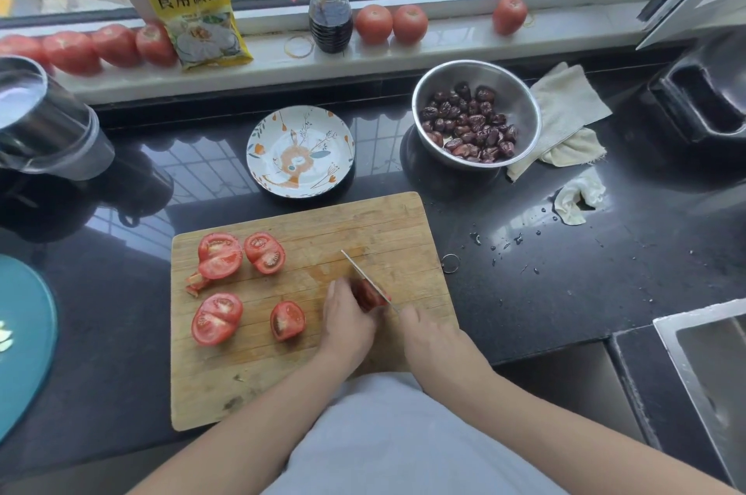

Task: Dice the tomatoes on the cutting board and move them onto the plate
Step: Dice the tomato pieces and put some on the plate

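A wooden cutting board point(387, 228) lies on the dark counter. Several cut tomato pieces rest on its left half, cut faces up, among them a halved pair point(220, 256), another piece point(264, 252), a split tomato point(216, 319) and a wedge point(287, 320). My left hand point(347, 319) holds down a tomato piece point(369, 294) near the board's middle. My right hand point(432, 337) grips a knife point(365, 276) whose blade runs across that piece, tip pointing away. A patterned plate point(258, 139) sits empty just behind the board.
A steel bowl of dark dried dates point(520, 107) stands behind the board's right corner, with cloths point(565, 103) beside it. Whole tomatoes point(373, 24), a spray bottle point(329, 16) and a yellow packet point(193, 6) line the windowsill. A sink point(710, 353) is at the right, a teal plate point(24, 333) at the left.
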A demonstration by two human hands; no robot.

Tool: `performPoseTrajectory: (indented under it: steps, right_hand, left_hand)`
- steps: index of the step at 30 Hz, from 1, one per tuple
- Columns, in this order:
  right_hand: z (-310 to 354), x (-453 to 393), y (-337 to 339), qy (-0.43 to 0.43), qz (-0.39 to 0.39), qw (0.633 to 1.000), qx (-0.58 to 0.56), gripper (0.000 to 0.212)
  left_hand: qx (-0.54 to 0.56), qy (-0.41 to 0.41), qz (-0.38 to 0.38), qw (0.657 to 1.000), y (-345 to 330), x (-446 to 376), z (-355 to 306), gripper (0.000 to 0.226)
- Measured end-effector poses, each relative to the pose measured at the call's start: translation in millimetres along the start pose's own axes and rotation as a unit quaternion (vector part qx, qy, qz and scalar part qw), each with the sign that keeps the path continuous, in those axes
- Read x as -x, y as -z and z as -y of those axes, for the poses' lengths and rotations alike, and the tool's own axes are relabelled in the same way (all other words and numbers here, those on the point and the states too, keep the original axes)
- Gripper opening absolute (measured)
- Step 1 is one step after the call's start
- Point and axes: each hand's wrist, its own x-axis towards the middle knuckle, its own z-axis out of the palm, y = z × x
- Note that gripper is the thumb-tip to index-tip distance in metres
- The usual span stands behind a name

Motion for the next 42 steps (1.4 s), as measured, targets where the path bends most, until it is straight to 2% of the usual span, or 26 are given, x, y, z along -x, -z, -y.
performPoseTrajectory:
  steps: [3,11,18,21,28,37,42]
  right_hand:
    - [5,-22,-12,-0.009,0.017,1.0,-0.008,0.023]
    - [9,-45,-22,-0.008,-0.01,1.0,-0.017,0.023]
    - [-17,-4,-35,-0.028,0.014,0.999,-0.03,0.028]
    - [-11,-12,-38,-0.029,0.0,0.999,-0.038,0.023]
    - [-3,-50,-23,-0.049,-0.017,0.986,-0.157,0.015]
    - [-6,-9,-28,-0.064,0.013,0.996,-0.061,0.028]
    - [9,-52,-15,-0.083,-0.003,0.985,-0.151,0.016]
  left_hand:
    - [-0.015,-0.001,0.001,1.0,0,0,-2,0.04]
    - [-0.02,0.007,0.006,1.0,2,-1,-4,0.036]
    - [-0.022,0.01,0.01,1.0,3,-1,-5,0.034]
    - [-0.03,0.009,0.011,0.999,2,0,-6,0.036]
    - [-0.022,0.006,0.016,1.0,2,3,-9,0.027]
    - [-0.041,0.004,0.025,0.999,5,5,-12,0.028]
    - [-0.029,0.01,0.025,0.999,6,8,-12,0.026]
